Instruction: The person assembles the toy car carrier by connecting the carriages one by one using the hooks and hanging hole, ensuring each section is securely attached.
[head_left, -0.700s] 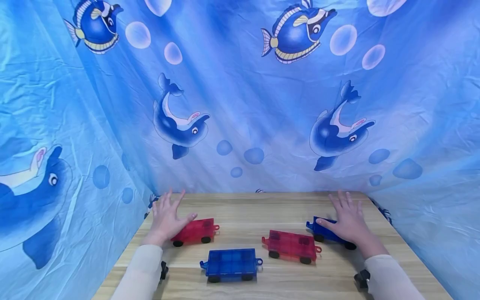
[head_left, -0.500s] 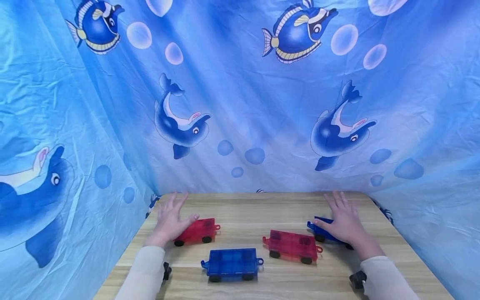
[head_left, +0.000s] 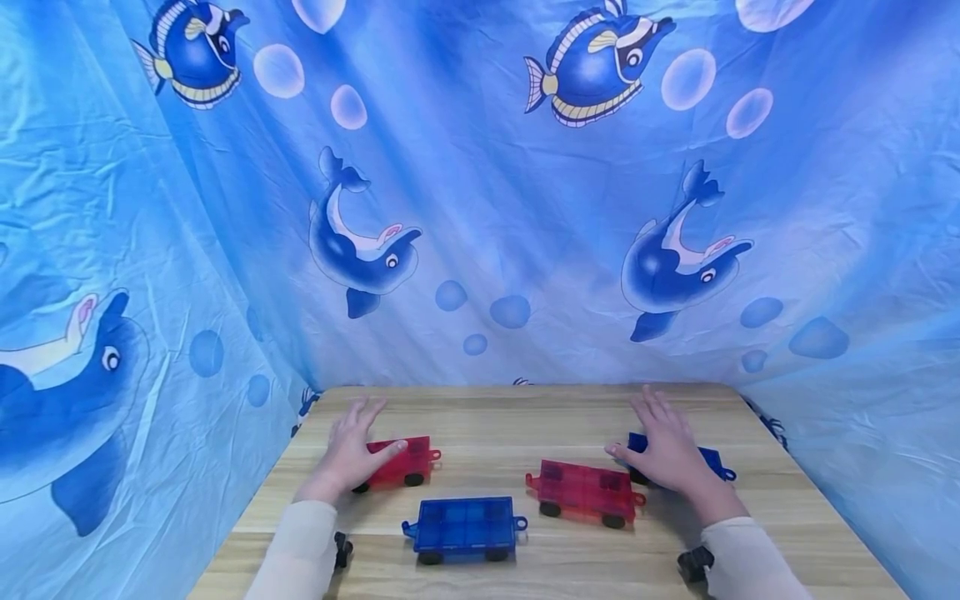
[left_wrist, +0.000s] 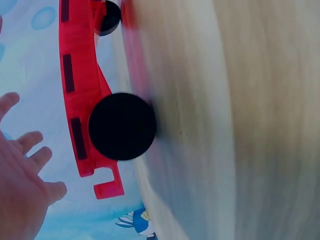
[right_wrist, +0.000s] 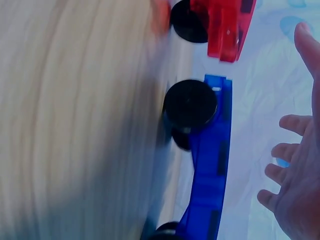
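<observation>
On the left, my left hand [head_left: 347, 454] is spread above the left end of a red wheeled car [head_left: 401, 463], holding nothing. The left wrist view has the fingers apart beside the red car [left_wrist: 80, 95], a gap between them. My right hand [head_left: 666, 450], also spread, hovers over a blue car [head_left: 711, 460] and hides its middle. In the right wrist view the hand [right_wrist: 300, 175] stands off from the blue car [right_wrist: 210, 160]. A second red car [head_left: 585, 490] lies just left of that hand, and a second blue car [head_left: 465, 525] is at front centre.
The cars stand apart on a wooden table [head_left: 480, 417]. A blue curtain [head_left: 480, 208] printed with dolphins and fish hangs behind the table and along its sides. Each wrist carries a black device, the left one [head_left: 342, 550] and the right one [head_left: 695, 563].
Both hands have moved inward toward each other, the left to the right and the right to the left. The right end of the far blue car has come into sight; the cars have not visibly moved.
</observation>
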